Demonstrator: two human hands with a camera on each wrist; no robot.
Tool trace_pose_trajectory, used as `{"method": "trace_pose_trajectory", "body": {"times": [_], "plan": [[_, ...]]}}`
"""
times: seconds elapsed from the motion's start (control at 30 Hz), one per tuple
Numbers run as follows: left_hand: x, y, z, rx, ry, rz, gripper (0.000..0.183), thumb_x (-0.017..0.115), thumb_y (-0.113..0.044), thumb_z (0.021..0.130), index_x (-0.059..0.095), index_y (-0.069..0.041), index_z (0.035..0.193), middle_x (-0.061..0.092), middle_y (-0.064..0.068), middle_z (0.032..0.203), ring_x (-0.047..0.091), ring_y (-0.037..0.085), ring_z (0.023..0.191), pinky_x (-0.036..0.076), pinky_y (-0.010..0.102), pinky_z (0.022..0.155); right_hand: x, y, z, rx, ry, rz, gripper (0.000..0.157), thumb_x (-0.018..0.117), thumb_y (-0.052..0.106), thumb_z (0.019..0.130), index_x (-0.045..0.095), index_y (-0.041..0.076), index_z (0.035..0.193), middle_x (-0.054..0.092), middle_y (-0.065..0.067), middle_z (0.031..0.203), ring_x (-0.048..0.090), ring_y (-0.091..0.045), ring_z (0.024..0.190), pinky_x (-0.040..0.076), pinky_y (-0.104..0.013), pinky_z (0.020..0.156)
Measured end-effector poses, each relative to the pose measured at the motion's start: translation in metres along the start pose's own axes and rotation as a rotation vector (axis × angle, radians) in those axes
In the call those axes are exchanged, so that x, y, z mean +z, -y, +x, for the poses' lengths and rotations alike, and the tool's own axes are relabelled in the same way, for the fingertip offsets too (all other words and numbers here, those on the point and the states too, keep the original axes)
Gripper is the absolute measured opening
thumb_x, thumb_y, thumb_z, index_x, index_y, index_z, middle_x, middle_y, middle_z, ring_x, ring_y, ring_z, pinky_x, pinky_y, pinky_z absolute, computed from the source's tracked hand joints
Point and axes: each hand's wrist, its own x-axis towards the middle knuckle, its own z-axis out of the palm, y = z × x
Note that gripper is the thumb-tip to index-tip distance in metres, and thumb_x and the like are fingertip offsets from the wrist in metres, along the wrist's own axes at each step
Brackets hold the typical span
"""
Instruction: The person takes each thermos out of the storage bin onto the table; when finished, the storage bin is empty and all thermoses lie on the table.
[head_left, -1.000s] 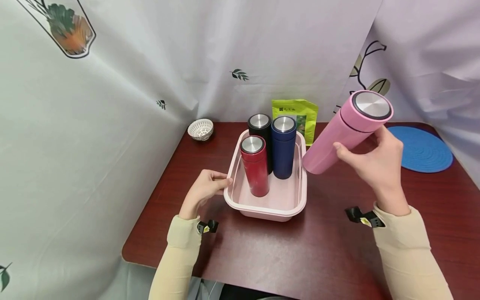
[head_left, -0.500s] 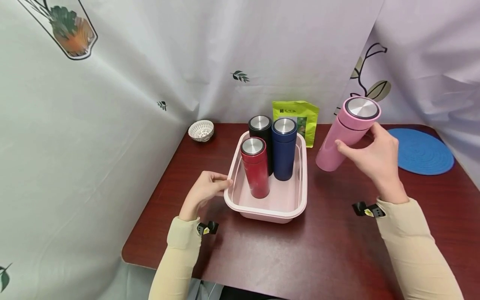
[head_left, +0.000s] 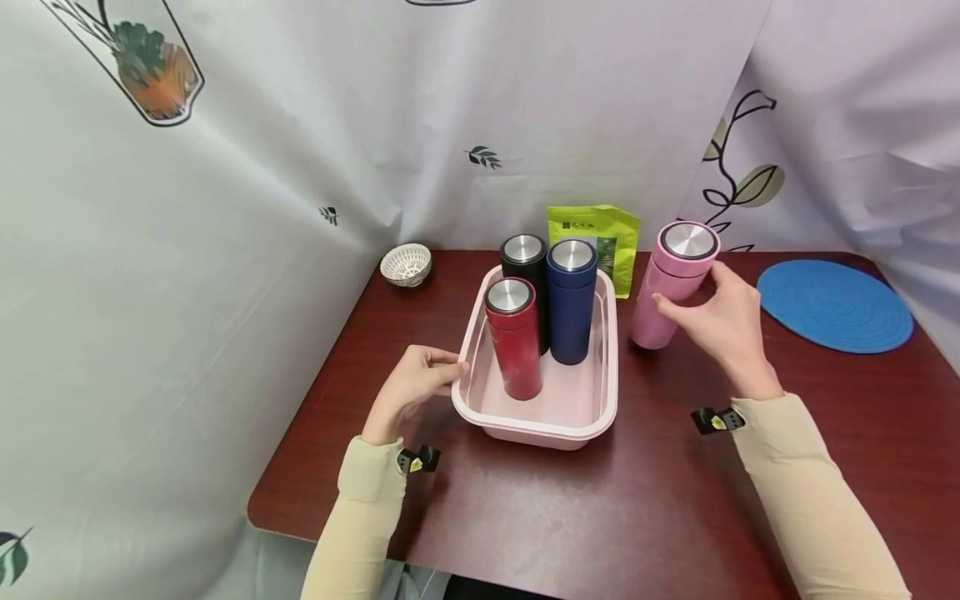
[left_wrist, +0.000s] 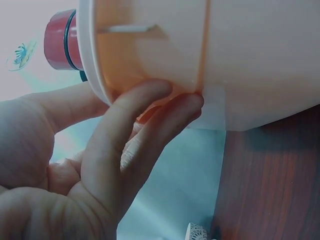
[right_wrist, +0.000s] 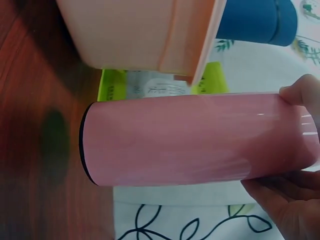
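Note:
My right hand (head_left: 720,325) grips a pink thermos flask (head_left: 663,292) with a silver-topped lid, right of the basin. In the right wrist view the base of the pink thermos (right_wrist: 190,140) is close over the table. My left hand (head_left: 416,385) pinches the left rim of a pale pink plastic basin (head_left: 540,429); in the left wrist view its fingers (left_wrist: 145,115) lie against the outer wall just under the rim. Inside the basin stand a red thermos (head_left: 516,350), a black thermos (head_left: 525,247) and a blue thermos (head_left: 572,312). The black one is partly hidden behind the red and blue ones.
Behind the basin a lime-green packet (head_left: 618,250) stands upright near the curtain. A small white woven basket (head_left: 406,265) sits at the table's back left corner. On the right lies a round blue placemat (head_left: 836,307). Printed curtains border the dark red table (head_left: 525,517).
My right hand has brought the pink thermos down and to the left, from strongly tilted to nearly upright beside the basin. My left hand stays on the basin rim.

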Motion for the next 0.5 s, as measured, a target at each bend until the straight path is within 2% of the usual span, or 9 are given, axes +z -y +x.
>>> {"method": "trace_pose_trajectory", "body": {"times": [0.13, 0.3, 0.5], "plan": [[0.0, 0.001, 0.0, 0.002, -0.003, 0.008, 0.034, 0.065, -0.002, 0.09, 0.06, 0.02, 0.115, 0.069, 0.032, 0.102, 0.073, 0.027, 0.083, 0.061, 0.041, 0.075, 0.005, -0.005, 0.003, 0.015, 0.005, -0.011, 0.057, 0.082, 0.034, 0.074, 0.062, -0.002, 0.114, 0.068, -0.024, 0.104, 0.059, -0.038, 0.09, 0.038, -0.031, 0.067], [0.0, 0.001, 0.001, 0.002, -0.003, -0.007, 0.033, 0.065, -0.001, 0.09, 0.06, 0.02, 0.116, 0.066, 0.036, 0.105, 0.073, 0.027, 0.082, 0.061, 0.042, 0.076, 0.009, -0.011, 0.006, 0.045, 0.012, -0.043, 0.055, 0.081, 0.036, 0.075, 0.062, -0.002, 0.11, 0.068, -0.023, 0.096, 0.058, -0.034, 0.082, 0.037, -0.03, 0.062], [0.001, 0.002, 0.001, -0.005, -0.004, -0.031, 0.033, 0.064, 0.0, 0.09, 0.06, 0.02, 0.116, 0.063, 0.04, 0.108, 0.072, 0.033, 0.086, 0.06, 0.043, 0.077, 0.013, -0.017, 0.008, 0.066, 0.049, -0.05, 0.057, 0.081, 0.037, 0.075, 0.061, -0.003, 0.112, 0.068, -0.023, 0.098, 0.06, -0.034, 0.086, 0.041, -0.032, 0.066]]}}
